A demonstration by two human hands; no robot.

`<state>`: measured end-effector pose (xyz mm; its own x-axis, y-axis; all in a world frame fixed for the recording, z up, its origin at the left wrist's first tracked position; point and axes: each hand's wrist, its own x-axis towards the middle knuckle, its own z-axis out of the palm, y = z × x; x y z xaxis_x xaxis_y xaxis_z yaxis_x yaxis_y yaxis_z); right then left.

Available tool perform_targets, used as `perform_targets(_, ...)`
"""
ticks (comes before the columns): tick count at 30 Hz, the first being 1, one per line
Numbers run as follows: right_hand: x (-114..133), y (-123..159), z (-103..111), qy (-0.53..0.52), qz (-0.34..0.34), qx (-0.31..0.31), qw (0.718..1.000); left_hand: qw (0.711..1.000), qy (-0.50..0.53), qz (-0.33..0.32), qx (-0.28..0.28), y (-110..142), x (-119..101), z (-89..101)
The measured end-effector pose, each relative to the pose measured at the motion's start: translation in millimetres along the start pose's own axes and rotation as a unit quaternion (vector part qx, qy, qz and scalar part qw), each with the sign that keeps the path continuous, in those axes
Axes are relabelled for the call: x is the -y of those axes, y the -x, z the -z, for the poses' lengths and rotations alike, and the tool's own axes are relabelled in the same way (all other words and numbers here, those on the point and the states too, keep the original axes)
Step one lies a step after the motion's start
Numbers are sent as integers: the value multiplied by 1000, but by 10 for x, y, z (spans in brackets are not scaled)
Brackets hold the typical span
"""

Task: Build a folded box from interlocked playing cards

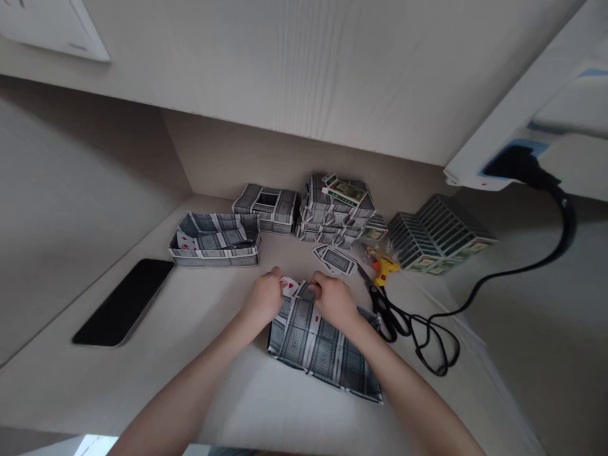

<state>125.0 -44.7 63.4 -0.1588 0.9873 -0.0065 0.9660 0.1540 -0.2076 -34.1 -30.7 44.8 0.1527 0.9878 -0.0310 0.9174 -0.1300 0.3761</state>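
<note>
Both forearms reach forward over the counter (199, 316), knuckles up. The left hand (264, 297) and right hand (334, 300) each close their grip on the far edge of a joined card panel (323, 351) (patterned backs up) lying flat before the scissors (387, 313).

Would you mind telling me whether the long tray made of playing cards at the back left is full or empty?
Nearly empty: the card tray shows its bare patterned floor, with only one dark thin item lying inside near its right end.
</note>
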Motion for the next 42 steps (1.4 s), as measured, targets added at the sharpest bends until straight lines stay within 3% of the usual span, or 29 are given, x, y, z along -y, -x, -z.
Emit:
perform_targets(14, -39, 39, -6, -98, 53, -10, 994, 993, -4, -110, 45, 88, -104, 161)
perform_targets(22, -13, 48, 2, -89, 34, 10, 995, 988, -57, -128, 67, 62, -212, 238)
perform_targets(34, -25, 30, -6, -104, 29, 5, 994, 979, -93, -172, 50, 32, -184, 174)
perform_targets(42, -1, 31, -7, -77, 40, 2, 996, 982, -97, -150, 55, 46, -214, 184)
